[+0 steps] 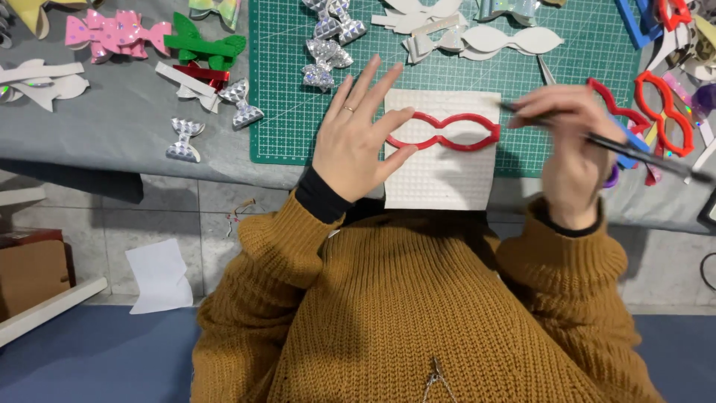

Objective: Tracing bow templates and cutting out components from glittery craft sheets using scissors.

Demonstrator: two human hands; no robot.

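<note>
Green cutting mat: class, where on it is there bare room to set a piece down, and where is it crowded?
On the green cutting mat, bare patches lie left of the left hand, below the silver bows, and between the white sheet and the white cut-outs. The top edge and the right side by the red templates are crowded.

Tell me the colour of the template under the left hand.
Red; the template lies on a white sheet, seen clearly in the head view.
</note>
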